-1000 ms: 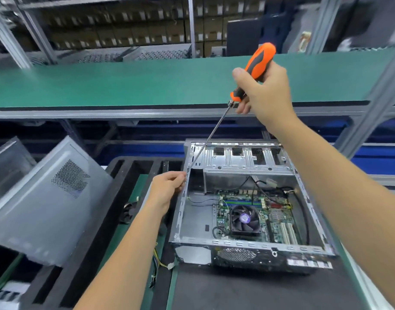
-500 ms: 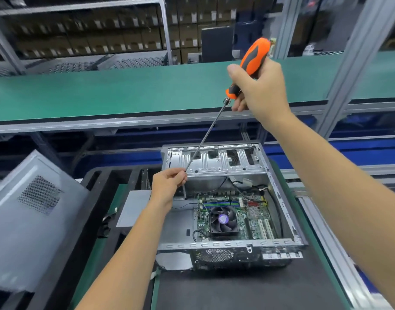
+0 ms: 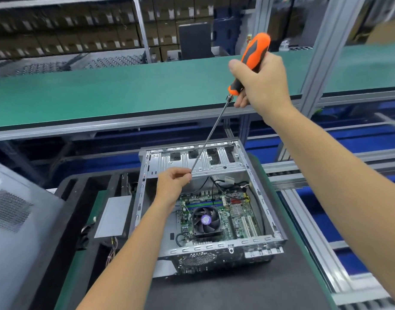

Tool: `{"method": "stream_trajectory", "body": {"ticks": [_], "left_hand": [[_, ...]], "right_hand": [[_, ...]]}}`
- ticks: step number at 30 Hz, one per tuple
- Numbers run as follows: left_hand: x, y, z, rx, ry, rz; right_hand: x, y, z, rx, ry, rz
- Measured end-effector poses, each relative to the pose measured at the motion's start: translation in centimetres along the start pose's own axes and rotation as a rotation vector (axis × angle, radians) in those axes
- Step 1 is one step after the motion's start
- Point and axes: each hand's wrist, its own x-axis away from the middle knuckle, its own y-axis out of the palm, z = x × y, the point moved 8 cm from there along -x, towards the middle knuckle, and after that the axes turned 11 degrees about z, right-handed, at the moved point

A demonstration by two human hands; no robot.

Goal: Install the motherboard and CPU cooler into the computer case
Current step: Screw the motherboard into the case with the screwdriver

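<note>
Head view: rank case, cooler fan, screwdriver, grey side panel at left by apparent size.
1. Case
2. Side panel, cut off by the frame and nearer the camera, so unsure against the case
3. Screwdriver
4. Cooler fan

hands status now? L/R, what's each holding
Left hand: closed, fingertips pinching the tip end of the screwdriver shaft above the computer case.
Right hand: closed, gripping the screwdriver's orange handle.

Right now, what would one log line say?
right hand grips screwdriver | left hand pinches its tip | case open | cooler on motherboard
</note>
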Motion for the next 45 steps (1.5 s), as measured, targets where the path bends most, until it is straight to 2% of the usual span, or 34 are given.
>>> {"method": "stream_trajectory", "body": {"ticks": [7, 10, 16, 26, 35, 40, 45], "left_hand": [[0.3, 1.2, -0.2, 0.075, 0.004, -0.03], [0.7, 1.9, -0.4, 0.097, 0.011, -0.102], [2.0, 5.1, 0.4, -0.209, 0.236, -0.296], [3.3, 9.2, -0.7, -0.52, 0.399, -0.507], [3.1, 12.3, -2.0, -0.641, 0.458, -0.594], [2.2, 13.0, -3.1, -0.762, 0.483, -0.548], [1.4, 13.1, -4.1, -0.748, 0.458, -0.512]], "right_hand": [[-0.8, -1.0, 0.9, 0.04, 0.021, 0.048], [-1.2, -1.4, 1.3, 0.063, 0.035, 0.059], [-0.7, -1.1, 1.6, 0.147, 0.014, 0.029], [1.3, -0.9, 3.2, 0.248, -0.017, -0.067], [4.1, 0.7, 7.1, 0.33, -0.015, -0.22], [5.6, 1.9, 9.3, 0.335, 0.004, -0.319], [6.2, 1.9, 10.4, 0.327, 0.01, -0.347]]}}
